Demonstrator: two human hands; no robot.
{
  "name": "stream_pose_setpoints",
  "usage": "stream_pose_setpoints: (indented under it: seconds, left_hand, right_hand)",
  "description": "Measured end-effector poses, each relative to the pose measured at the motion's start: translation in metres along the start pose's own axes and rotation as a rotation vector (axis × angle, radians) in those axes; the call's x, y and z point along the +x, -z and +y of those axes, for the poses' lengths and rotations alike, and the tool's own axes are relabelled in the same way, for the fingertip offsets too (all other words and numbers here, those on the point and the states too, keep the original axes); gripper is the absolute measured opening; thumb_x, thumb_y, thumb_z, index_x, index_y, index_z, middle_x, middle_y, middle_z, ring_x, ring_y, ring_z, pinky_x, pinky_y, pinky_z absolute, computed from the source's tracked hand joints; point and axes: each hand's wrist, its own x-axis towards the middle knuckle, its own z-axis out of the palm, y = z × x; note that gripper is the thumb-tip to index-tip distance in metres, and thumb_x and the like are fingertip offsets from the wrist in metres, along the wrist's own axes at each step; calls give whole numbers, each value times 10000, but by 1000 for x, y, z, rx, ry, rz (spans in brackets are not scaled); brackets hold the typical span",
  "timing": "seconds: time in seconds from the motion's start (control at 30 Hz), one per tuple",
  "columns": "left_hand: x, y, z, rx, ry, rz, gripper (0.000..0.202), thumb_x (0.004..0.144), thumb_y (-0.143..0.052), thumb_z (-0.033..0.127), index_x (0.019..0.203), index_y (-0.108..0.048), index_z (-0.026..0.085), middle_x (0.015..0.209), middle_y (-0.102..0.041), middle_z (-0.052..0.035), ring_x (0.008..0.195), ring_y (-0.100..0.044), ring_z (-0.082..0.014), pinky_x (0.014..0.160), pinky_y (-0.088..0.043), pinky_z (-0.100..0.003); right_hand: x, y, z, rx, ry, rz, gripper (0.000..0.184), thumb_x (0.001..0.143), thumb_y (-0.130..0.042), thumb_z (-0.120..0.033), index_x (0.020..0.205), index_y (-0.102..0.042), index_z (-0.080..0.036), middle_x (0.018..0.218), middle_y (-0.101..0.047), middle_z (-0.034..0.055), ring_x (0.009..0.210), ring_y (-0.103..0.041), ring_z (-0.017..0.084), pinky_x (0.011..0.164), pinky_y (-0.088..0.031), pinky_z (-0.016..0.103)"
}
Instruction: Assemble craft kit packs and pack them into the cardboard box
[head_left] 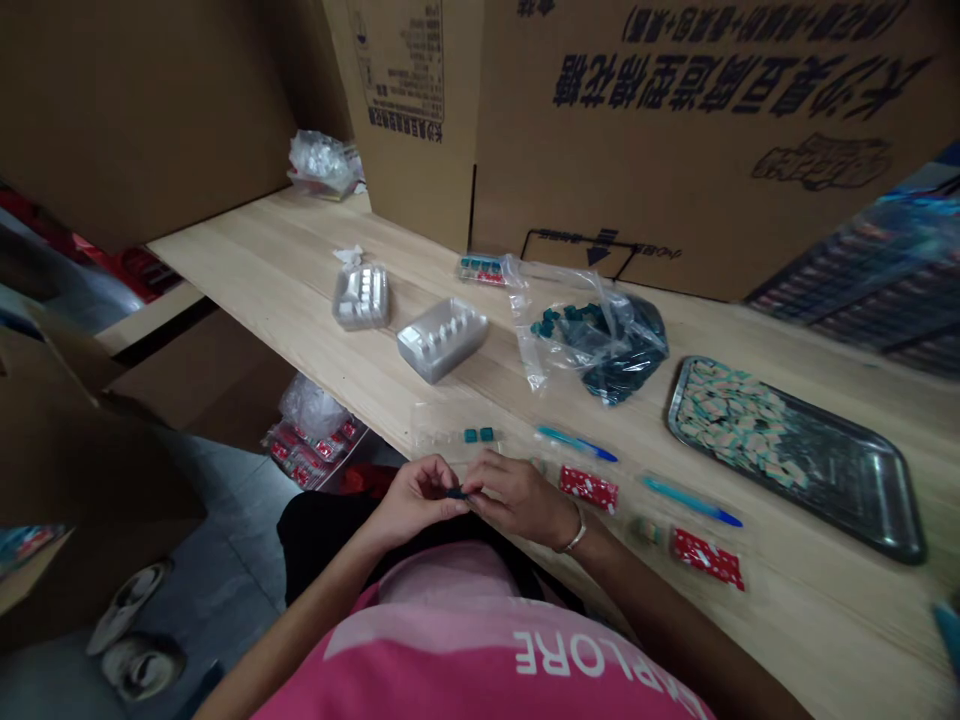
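Fingers [442, 490] of both hands are curling inward and pinching a small dark teal piece [456, 493] between their tips, its exact shape hidden by the grip. The left hand [414, 500] and the right hand [523, 495] are nearly touching at the near edge of a pale wooden workbench [829, 610], and a thin pale bracelet [576, 532] is circling the right wrist. Just ahead of the hands, a clear plastic sheet [450, 430] is lying on the wood with two teal squares [478, 435] resting on it. To the right, two blue-and-teal plastic sticks [576, 443] and two red printed packets [589, 489] are lying in a loose row. Farther right, a dark metal tray [847, 490] is holding many small beige-and-teal tiles. Beyond the hands, a clear zip bag [600, 340] is bulging with dark teal pieces, and two grey moulded plastic holders [442, 340] are sitting side by side. Large printed cardboard boxes [675, 130] are standing along the back of the bench. The person is wearing a pink T-shirt [480, 650] with white lettering, and a pair of slippers [131, 630] is resting on the grey floor below left.
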Motion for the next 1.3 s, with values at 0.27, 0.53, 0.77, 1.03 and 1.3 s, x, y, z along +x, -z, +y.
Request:
stream_pose_setpoints:
  seconds: [0.27,0.53,0.77,1.03,1.3]
  left_hand:
    - [-10,-4,4,100,2,-113,339,663,-752,404,726,-531,155,652,-510,29,603,-440,-73,569,-353,-201]
    - [1,4,-3,-143,163,-39,388,655,-738,482,707,-542,152,529,-496,46,467,-404,-51,486,-311,-197]
    - [19,15,0,349,-18,295,316,774,-593,474,815,-611,161,653,-548,2,574,-478,-108,544,-373,-241]
    - [43,36,-10,1096,-446,227,174,843,-557,304,976,-636,226,948,-652,-43,925,-539,-212,822,-401,-361]
    - [56,36,-24,1247,-509,245,132,842,-558,343,865,-599,221,794,-633,-20,802,-536,-202,758,-358,-351]
  right_hand:
    - [-6,-10,11,447,-369,-65,27,703,-577,-176,700,-551,-181,672,-552,-30,613,-511,102,600,-434,216]
    - [-1,-24,9,278,-202,154,211,727,-571,-145,929,-541,-197,955,-605,50,863,-568,161,759,-476,295]
    - [28,-11,40,-181,-94,12,96,784,-583,-104,843,-571,-179,843,-612,35,814,-581,156,749,-458,265]
    - [53,-14,62,-400,-213,-183,65,780,-646,-104,823,-620,-146,852,-647,56,828,-587,176,761,-433,282]
    - [62,80,90,-485,-500,214,89,819,-568,-86,823,-634,-146,862,-651,34,792,-584,124,717,-424,216]
